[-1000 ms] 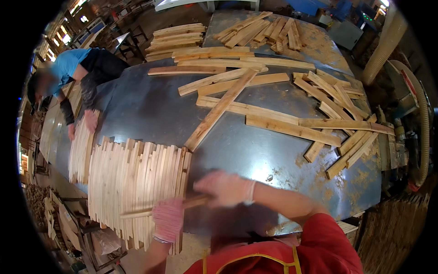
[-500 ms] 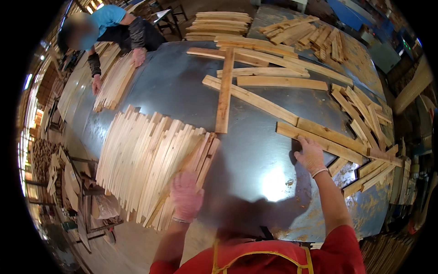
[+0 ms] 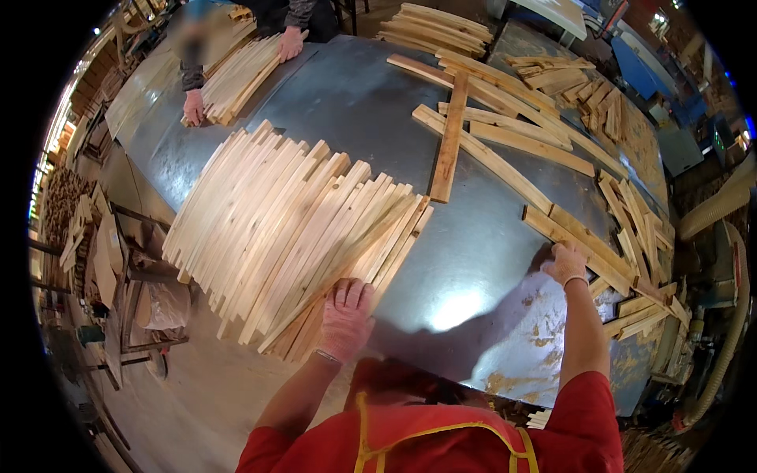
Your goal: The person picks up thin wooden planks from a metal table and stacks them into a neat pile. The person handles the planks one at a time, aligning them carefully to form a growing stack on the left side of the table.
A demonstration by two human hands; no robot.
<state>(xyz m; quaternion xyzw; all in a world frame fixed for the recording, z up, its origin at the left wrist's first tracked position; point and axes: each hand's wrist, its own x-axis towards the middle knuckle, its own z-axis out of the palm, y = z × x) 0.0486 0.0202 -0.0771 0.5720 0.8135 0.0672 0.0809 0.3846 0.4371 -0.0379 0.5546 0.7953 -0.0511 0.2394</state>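
A broad row of pale wooden slats (image 3: 260,229) lies side by side on the dark metal tabletop (image 3: 426,276), with one slat slanting across its right part. My left hand (image 3: 345,319), in a pinkish glove, rests on the near right end of this row, its fingers stretched out over the slats. Farther right, my gloved right hand (image 3: 566,262) has its fingers bent at the near edge of a wooden slat (image 3: 591,254), close to that slat's left end. The fingertips there are partly hidden. Another slat lies against its far side.
Loose slats (image 3: 489,162) lie crossed over the table's far middle, and more are heaped at the right (image 3: 631,221). A co-worker's gloved hands (image 3: 290,43) hold a smaller slat bundle (image 3: 244,83) at the far left. A ribbed hose (image 3: 737,307) hangs at the right.
The view has shifted, so the table's contents sit higher and farther right. My left hand has slid toward the slats' near ends. My right fingers have drawn back to their slat's near edge.
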